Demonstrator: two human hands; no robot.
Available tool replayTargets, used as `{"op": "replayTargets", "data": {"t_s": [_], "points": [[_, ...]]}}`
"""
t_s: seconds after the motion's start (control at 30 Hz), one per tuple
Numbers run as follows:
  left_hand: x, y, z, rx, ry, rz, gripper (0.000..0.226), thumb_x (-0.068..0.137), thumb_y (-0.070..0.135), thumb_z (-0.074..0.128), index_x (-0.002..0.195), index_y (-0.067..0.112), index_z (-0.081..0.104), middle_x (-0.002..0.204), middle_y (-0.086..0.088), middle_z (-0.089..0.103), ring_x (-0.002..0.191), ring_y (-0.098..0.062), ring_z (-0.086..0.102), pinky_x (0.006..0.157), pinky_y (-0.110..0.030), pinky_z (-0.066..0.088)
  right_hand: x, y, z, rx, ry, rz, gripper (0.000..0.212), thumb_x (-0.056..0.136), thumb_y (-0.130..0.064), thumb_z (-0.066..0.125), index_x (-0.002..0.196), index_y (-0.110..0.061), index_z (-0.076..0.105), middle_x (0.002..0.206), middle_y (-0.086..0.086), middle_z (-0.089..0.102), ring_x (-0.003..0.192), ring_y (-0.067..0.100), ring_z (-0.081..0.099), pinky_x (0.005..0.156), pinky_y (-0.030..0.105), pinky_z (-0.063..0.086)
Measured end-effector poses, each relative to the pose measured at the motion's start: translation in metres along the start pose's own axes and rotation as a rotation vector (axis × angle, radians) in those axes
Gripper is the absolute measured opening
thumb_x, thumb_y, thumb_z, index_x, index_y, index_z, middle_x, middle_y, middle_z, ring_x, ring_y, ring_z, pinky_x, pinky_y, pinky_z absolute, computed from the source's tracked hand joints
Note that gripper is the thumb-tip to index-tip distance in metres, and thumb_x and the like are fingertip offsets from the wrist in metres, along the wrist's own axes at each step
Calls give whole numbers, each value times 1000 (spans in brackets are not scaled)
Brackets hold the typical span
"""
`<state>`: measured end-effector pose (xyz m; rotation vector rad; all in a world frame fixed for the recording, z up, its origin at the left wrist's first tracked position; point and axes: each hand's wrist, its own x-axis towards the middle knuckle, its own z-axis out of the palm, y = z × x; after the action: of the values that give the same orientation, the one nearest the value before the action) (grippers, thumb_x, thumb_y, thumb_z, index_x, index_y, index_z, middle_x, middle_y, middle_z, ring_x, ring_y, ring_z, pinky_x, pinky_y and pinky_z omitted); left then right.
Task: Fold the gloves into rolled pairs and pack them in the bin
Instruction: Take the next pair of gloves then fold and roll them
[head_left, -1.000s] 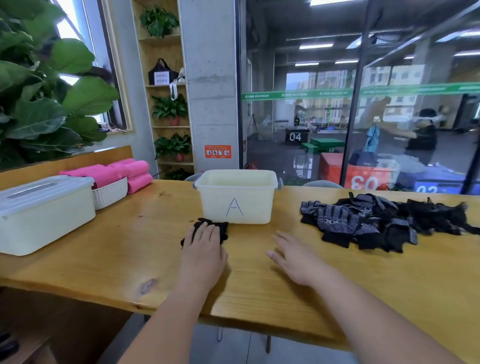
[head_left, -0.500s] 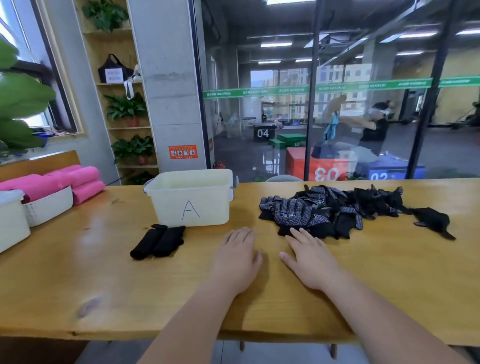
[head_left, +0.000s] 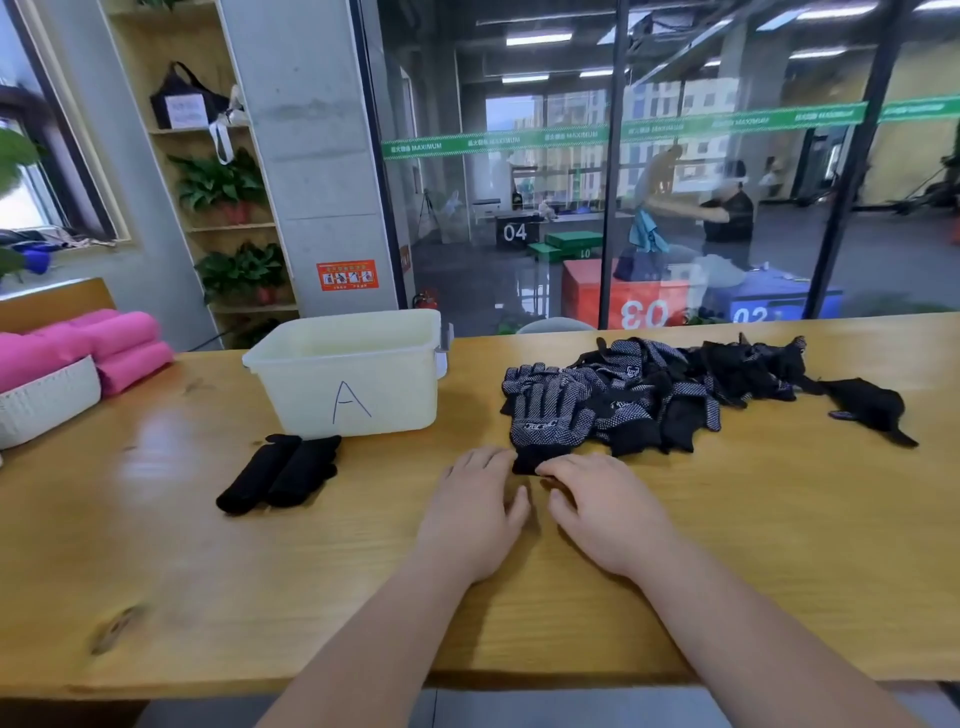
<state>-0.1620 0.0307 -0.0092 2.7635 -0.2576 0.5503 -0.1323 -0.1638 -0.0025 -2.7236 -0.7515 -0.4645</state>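
Note:
A pile of black dotted gloves (head_left: 670, 389) lies on the wooden table (head_left: 779, 545) at the right. The nearest glove (head_left: 548, 415) points its cuff toward me. My right hand (head_left: 602, 512) touches that cuff with its fingertips. My left hand (head_left: 480, 512) lies flat beside it, fingers reaching the cuff's left edge. A rolled black pair (head_left: 280, 470) rests on the table in front of the cream bin marked A (head_left: 353, 374). One black glove (head_left: 867, 402) lies apart from the pile, further right.
A white basket (head_left: 47, 402) with pink rolled towels (head_left: 104, 343) stands at the far left. Behind the table are a glass wall, a concrete pillar and a plant shelf. The table's front edge runs just below my forearms.
My left hand left the rolled pair by the bin and moved right. Both hands now reach the cuff of the nearest glove in the pile. The view has swung right.

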Motion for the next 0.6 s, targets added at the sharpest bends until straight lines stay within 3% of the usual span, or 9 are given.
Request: {"op": "replayTargets", "data": {"t_s": [0.1,0.23,0.37,0.43,0.5,0.6], "points": [[0,0,2,7,23,53,47,103,37,49,148,26,54,153,10,53,143,-11,43,118,-31,32,-2,-1,-4,41,10,-23,37,97,-32,50,128,-34,69,124,-15,71,115,12,61,103,34,45],[-2,3,1,18,14,63,34,98,35,45,122,29,69,123,12,67,115,-15,61,102,-35,45,-5,2,-2,126,37,-37,34,94,-29,50,120,-35,71,116,-16,71,109,9,62,93,31,51],[-5,4,2,108,104,-23,24,98,40,49,101,28,70,102,10,64,97,-18,60,93,-36,44,-5,7,4,84,164,14,34,96,-30,49,121,-30,72,126,-15,68,120,11,60,100,36,50],[-7,5,1,145,135,-74,24,97,43,49,96,28,68,98,9,61,98,-19,57,92,-36,43,-4,10,4,-20,195,154,38,99,-31,51,133,-28,68,147,-6,59,141,15,48,117,39,41],[-7,4,0,150,139,-91,25,97,45,50,103,28,68,103,8,59,105,-20,53,95,-36,43,-4,11,5,-110,123,329,48,104,-39,45,149,-27,54,167,3,38,157,21,26,129,44,22],[-7,2,-1,80,86,-58,29,101,41,53,124,31,65,122,12,57,119,-15,50,104,-32,39,-2,13,8,-144,-10,451,58,107,-50,29,157,-24,42,173,8,22,162,25,12,132,49,8]]}}
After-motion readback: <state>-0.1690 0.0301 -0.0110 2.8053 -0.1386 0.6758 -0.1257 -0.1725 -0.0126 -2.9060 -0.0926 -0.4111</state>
